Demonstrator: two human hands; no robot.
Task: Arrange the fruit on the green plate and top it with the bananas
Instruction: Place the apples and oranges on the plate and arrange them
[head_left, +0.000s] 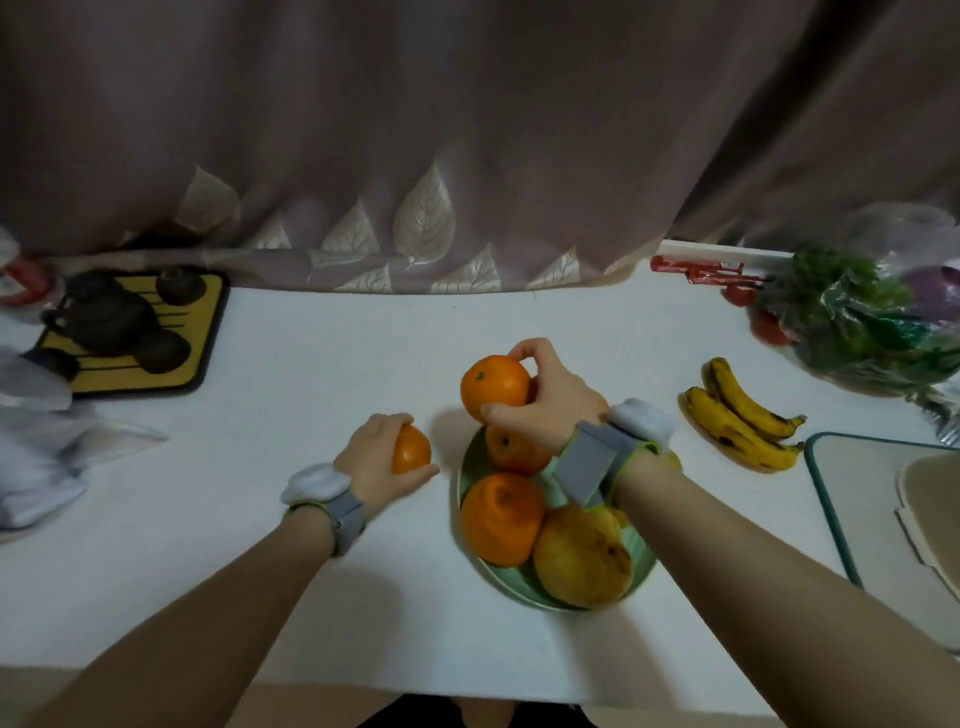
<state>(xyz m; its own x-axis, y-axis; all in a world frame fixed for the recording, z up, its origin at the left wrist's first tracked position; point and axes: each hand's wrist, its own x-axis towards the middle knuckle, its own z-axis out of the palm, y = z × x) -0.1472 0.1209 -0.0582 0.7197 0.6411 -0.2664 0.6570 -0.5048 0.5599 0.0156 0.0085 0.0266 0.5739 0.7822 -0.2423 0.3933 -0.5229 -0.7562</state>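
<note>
Fruit is being gathered on the green plate (641, 564), with an orange gripped in each hand.

An orange (493, 387) is held above the far edge of the plate by the right hand (550, 400), its fingers curled over the top and its thumb pressed underneath. A second orange (413, 449) is gripped against the white table (311, 364) by the left hand (376, 454), just left of the plate. On the plate, a large orange (501, 519), a yellowish pear-like fruit (582, 558) and a smaller orange fruit (511, 452) are packed together, touching. Two spotted bananas (740, 415) are laid on the table well to the right of the plate. A yellow tray (208, 312) with dark teaware is seen at far left, and a bag of greens (857, 322) at far right.
</note>
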